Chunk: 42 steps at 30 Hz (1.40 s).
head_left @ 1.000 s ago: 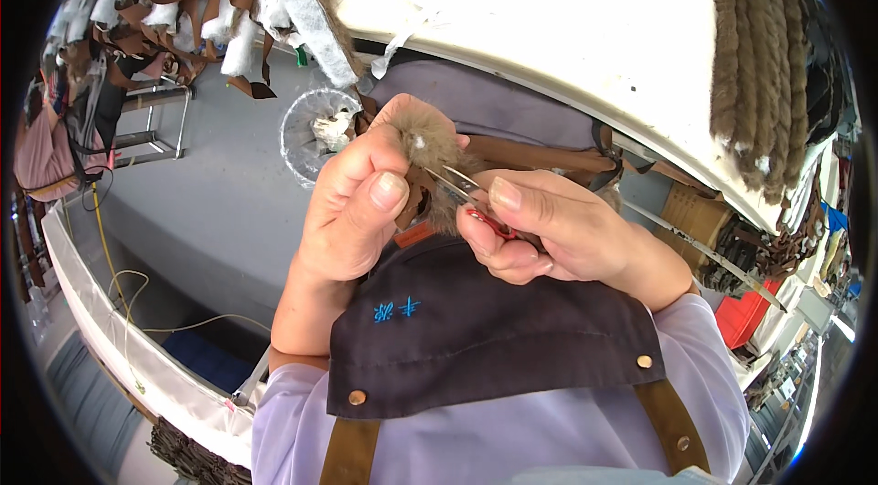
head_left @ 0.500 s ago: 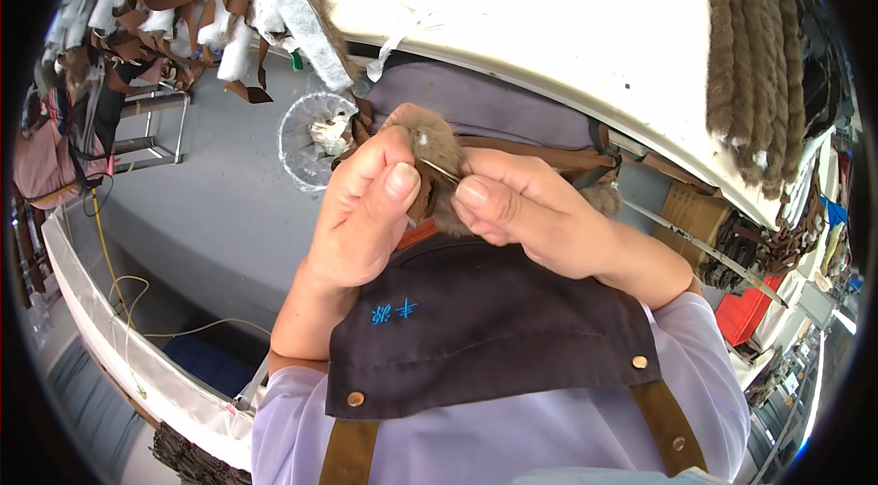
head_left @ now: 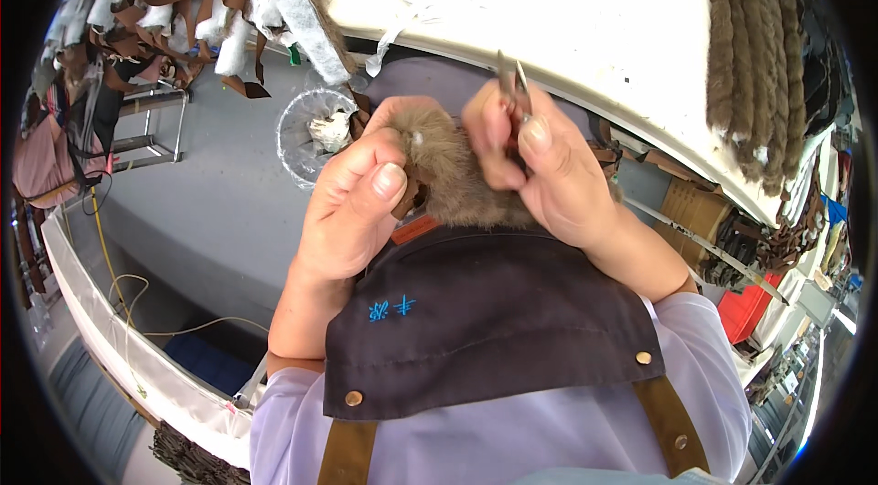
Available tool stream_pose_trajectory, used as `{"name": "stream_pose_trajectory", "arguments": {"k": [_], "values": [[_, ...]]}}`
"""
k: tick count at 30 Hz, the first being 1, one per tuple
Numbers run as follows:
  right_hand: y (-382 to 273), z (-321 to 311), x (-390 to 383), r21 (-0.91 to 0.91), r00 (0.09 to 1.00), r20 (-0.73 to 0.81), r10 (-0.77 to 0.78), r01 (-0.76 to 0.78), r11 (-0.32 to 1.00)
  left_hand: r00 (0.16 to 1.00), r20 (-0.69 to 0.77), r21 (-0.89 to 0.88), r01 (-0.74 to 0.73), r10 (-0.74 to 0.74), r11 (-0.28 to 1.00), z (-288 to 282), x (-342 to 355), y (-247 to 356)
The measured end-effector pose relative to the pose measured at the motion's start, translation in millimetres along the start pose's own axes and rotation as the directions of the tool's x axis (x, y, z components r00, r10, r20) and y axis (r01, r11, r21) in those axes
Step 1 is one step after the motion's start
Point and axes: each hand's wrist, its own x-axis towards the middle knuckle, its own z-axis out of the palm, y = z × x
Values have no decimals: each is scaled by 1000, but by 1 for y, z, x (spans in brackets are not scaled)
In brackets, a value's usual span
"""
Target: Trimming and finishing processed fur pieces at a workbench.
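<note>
My left hand [head_left: 349, 201] pinches the end of a brown fur piece [head_left: 462, 183] between thumb and fingers, above my dark apron [head_left: 494, 302]. A small whitish spot shows on the fur near my fingertips. To the right, my right hand [head_left: 562, 169] is closed round a small pair of scissors [head_left: 514, 91]. Its metal blades point up and away from me, slightly apart, and are a little blurred. The scissors' handles are mostly hidden in my fingers. The fur's right end passes behind my right hand.
Ahead stretches a white table [head_left: 594, 18] with white strips on it. Brown fur strips [head_left: 754, 64] lie at its right; white-backed strips with brown bands [head_left: 192, 5] hang at far left. A clear-lined bin [head_left: 297, 156] with white scraps stands on the floor.
My right hand has drawn back from the fur, moved right and turned upward, so the scissors' blades now show. More of the fur is uncovered. My left hand keeps its pinch nearly in place.
</note>
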Motion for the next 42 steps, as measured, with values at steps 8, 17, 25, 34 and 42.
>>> {"name": "stream_pose_trajectory", "arguments": {"k": [8, 17, 25, 34, 42], "values": [[2, 8, 13, -343, 967, 235, -103, 181, 922, 963, 208, 129, -201, 172, 971, -7, 9, 6], [-4, -20, 3, 76, 995, -92, 36, -29, 997, 998, 58, -130, 47, -40, 990, -48, 3, 15], [5, -15, 30, -172, 988, -51, -145, 135, 976, 950, 230, 659, 8, -211, 752, 13, 20, -46], [-64, -146, 62, -951, 858, 38, -512, -126, -281, 970, -66, 0, 234, -233, 972, -11, 16, -30], [-44, -44, -34, -748, 883, 384, 269, 127, 651, 984, -117, -428, 68, -131, 901, -18, 28, 0]]}}
